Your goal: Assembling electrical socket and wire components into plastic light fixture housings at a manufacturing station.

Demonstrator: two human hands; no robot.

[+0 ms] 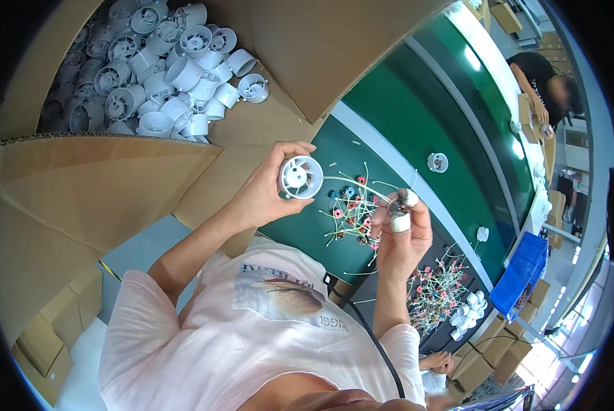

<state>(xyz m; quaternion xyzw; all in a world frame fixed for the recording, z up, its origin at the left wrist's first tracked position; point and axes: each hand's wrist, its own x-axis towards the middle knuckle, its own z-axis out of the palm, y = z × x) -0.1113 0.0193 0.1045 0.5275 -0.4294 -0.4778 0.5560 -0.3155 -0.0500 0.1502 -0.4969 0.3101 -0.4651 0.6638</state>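
In my left hand (pixel 260 195) is a white round fan housing (pixel 298 177), gripped by its rim between thumb and fingers. Its open face, with hub and vanes, points up toward me. A thin white cable (pixel 351 181) runs from the housing across to my right hand (pixel 404 246). There the fingertips, wrapped in white coverings, pinch the cable's end; its exact tip is hard to make out. Beneath and between the hands, a loose pile of small wired motor parts (pixel 351 212) in red, blue and black lies on the green work surface.
A large open cardboard box (pixel 101 171) full of white housings (pixel 156 82) stands at the left. To the right runs a green conveyor (pixel 416 116) carrying another housing (pixel 438 162). Further right are more wired parts (pixel 437 291), white pieces (pixel 468 314), a blue bin (pixel 521 274) and a co-worker (pixel 543 85).
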